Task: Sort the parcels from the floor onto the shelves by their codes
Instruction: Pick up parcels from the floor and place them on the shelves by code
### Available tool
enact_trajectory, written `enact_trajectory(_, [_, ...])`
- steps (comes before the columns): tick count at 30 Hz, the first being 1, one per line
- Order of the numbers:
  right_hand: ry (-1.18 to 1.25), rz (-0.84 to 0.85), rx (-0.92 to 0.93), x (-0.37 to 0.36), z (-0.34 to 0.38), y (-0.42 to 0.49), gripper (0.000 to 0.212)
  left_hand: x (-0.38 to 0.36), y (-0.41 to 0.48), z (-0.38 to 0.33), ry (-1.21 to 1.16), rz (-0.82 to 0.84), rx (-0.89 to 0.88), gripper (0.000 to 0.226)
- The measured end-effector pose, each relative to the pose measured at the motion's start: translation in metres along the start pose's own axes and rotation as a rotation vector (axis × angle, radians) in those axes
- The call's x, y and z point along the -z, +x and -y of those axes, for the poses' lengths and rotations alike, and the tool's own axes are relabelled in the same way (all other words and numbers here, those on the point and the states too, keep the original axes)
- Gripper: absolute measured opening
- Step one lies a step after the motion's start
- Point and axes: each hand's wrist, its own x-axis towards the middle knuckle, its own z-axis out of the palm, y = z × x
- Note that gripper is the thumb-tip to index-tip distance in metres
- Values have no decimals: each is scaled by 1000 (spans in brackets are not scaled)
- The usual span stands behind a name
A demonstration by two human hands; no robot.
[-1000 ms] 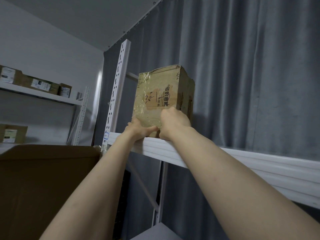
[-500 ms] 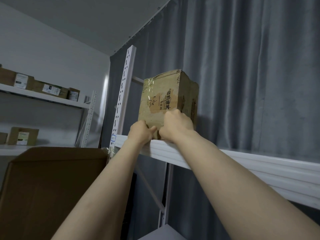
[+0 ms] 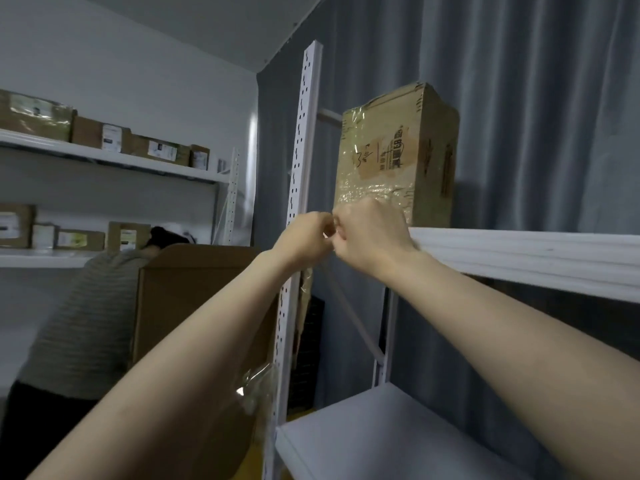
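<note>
Taped parcel (image 3: 394, 157) stood upright on top shelf (image 3: 519, 251), left end, beside post (image 3: 304, 150). Left hand (image 3: 304, 237) and right hand (image 3: 370, 233) curled, touching, at shelf edge below it; couldn't tell what they grasped, if anything.

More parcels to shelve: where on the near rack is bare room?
Upper shelf, right of the taped parcel along the curtain; the lower shelf. Crowded: the left corner by the post, where left hand and right hand meet, and the wall shelves.
</note>
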Motion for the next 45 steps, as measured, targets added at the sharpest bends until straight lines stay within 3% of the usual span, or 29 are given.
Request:
enact_trajectory(4, [228,47,-70,-36,43,-30,12,-6,-62,18,-13,152,-2,39])
enact_trajectory(12, [418,284,-121,-140,112,-136,9,-61,-205,78,-154,396,243,27])
enact_trajectory(17, [497,495,-152,-206,162,-235,7,-120,-315,115,-111,582,376,9])
enact_trajectory(26, [622,933,-209,-307,245,-424,13,-229,-533,168,-67,850,679,41])
enact_trajectory(31, [692,1155,-354,-364,279,-535,28,-275,-647,196,-43,965,871,48])
enact_trajectory(36, [732,1329,-566,-417,305,-633,24,-321,-748,210,-12,1079,1005,48])
enact_trajectory(42, [765,1426,-796,-466,337,-723,15,-376,-849,222,8,1106,1140,43])
enact_trajectory(45, [795,1475,-829,-482,359,-757,21,-396,-891,227,44,1118,1187,45])
